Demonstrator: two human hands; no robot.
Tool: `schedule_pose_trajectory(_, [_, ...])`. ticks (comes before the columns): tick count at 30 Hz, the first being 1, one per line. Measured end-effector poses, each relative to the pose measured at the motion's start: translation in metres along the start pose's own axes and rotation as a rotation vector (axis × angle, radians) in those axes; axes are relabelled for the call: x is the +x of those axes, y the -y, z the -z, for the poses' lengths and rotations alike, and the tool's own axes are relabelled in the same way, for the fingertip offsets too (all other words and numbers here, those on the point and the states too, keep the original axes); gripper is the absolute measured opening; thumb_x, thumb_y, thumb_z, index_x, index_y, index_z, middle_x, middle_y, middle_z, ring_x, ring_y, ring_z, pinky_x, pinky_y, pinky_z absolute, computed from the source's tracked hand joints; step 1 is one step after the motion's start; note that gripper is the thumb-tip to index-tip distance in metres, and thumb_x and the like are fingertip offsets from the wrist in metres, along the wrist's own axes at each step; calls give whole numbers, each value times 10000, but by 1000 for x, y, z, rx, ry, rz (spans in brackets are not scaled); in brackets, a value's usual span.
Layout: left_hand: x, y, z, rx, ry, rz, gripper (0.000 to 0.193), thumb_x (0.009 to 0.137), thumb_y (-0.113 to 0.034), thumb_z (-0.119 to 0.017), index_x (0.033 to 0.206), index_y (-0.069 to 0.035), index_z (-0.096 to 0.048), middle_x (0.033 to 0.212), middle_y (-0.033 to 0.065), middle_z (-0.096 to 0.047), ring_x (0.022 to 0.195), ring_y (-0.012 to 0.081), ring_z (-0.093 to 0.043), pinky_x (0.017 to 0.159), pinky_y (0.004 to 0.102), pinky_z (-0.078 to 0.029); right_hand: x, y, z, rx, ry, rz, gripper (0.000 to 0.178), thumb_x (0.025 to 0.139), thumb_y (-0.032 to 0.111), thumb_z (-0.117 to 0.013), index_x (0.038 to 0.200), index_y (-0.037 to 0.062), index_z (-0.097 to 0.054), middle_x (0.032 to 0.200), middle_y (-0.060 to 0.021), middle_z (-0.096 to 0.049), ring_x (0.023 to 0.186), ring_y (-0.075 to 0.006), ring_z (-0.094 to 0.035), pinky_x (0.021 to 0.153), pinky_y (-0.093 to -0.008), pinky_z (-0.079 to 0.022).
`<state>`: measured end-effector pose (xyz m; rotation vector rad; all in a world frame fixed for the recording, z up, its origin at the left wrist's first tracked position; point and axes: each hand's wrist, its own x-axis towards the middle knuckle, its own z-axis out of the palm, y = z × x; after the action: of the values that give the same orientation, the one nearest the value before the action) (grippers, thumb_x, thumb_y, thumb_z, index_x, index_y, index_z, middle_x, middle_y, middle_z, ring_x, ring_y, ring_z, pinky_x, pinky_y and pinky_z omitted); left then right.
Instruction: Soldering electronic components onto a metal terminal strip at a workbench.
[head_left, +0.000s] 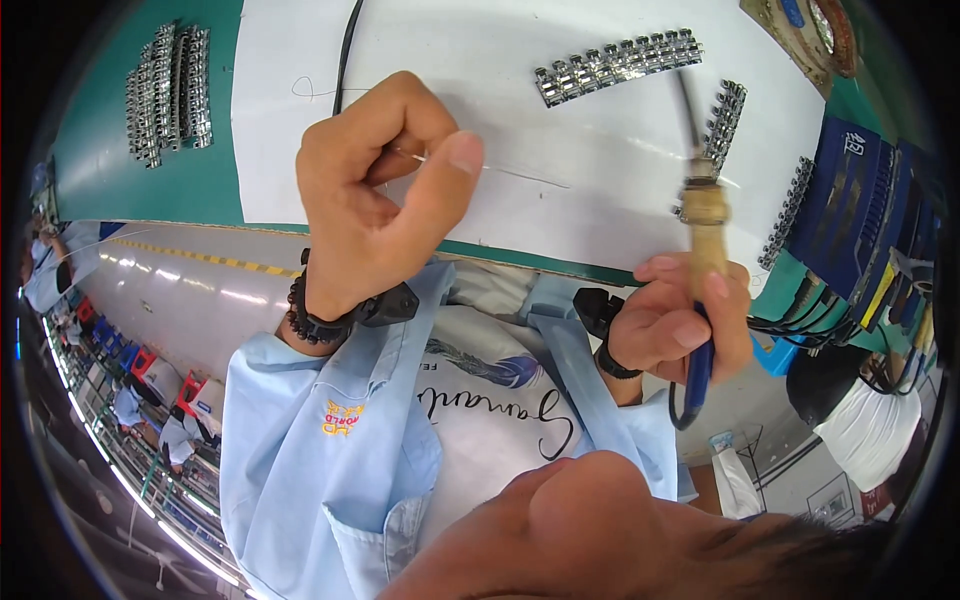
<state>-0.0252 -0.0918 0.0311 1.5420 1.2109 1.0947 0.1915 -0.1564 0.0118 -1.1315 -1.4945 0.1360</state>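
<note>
My left hand (385,205) is closed, with thumb and forefinger pinching a thin solder wire (528,178) whose free end points right over the white sheet (480,60). Gripped in my right hand (680,325) is a soldering iron (708,215) with a tan grip and a blue rear end. It stands nearly upright in the picture, somewhat blurred, its tip side toward the far edge. Behind the iron lies a short strip of small metal parts (726,115); whether the tip touches it I cannot tell. A longer strip of shiny metal parts (620,68) rests farther back.
Several stacked metal strips (168,95) lie on the green mat (215,195) at far left. Another strip (787,212) is at the right, beside blue racks (840,215) and cables. A black cable (348,50) crosses the sheet. Another person (870,430) is at lower right.
</note>
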Motion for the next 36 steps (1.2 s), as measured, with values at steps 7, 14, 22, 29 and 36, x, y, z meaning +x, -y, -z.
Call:
schedule_pose_trajectory(7, [10,-15,-43,18,-295,99,210,845,-35,-654,719,-51,-487,554,-104,-350,502,-17,-236,463,181,-146,11,-9,36,54,274,-26,358,954,338,-491,1025,-5,-568,620,-111,-610,533,-194,-539,473,-272,-418])
schedule_pose_trajectory(14, [14,-10,-45,12,-443,22,223,840,-15,-661,716,-53,-480,540,-109,-335,497,-22,-221,461,178,-145,19,-8,35,70,395,-107,380,944,374,-508,1054,19,-590,659,-100,-648,552,-201,-555,509,-263,-448])
schedule_pose_trajectory(22, [15,-1,-30,36,-443,-6,222,833,3,-662,716,-50,-481,529,-110,-317,487,-21,-213,454,182,-137,19,-3,14,59,388,-105,348,937,351,-524,1026,22,-597,635,-101,-646,545,-204,-556,502,-269,-448])
schedule_pose_trajectory(29, [16,6,-19,58,-416,0,219,833,5,-661,715,-51,-485,527,-111,-314,485,-21,-208,454,184,-131,17,-2,4,56,393,-90,353,934,353,-529,1018,17,-601,632,-103,-645,525,-203,-554,501,-269,-444])
schedule_pose_trajectory(36, [16,7,-17,82,-379,36,222,837,0,-661,712,-54,-485,526,-109,-315,486,-21,-208,453,185,-133,16,0,-1,50,393,-108,358,931,353,-533,1001,11,-610,627,-111,-643,528,-201,-554,501,-271,-443])
